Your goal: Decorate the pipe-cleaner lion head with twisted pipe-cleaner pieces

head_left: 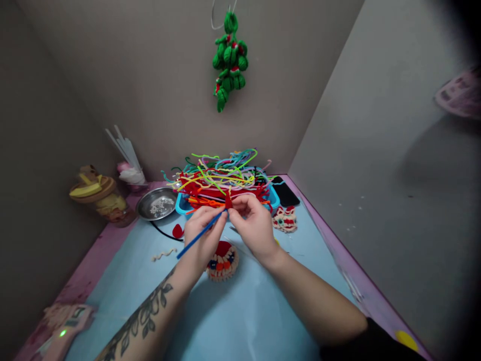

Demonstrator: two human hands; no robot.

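Note:
My left hand (pixel 206 231) pinches a straight blue pipe cleaner (pixel 197 239) that slants down to the left across its fingers. A small red fuzzy piece (pixel 228 200) stands up between the fingertips of both hands. The fingers of my right hand (pixel 252 225) are curled and pinched against it, close to the blue end. Just below lies a round knobbly piece (pixel 222 261) in cream, red, blue and orange, partly behind my left wrist. Behind the hands, a blue basket (pixel 276 198) overflows with multicoloured pipe cleaners (pixel 225 170).
A metal bowl (pixel 145 205) with small white bits stands left of the basket, beside a lidded cup (pixel 108 200). A dark phone (pixel 286 193) and a cream-red woven piece (pixel 284 220) lie right. A red disc (pixel 178 231) lies left. A green ornament (pixel 229 60) hangs above.

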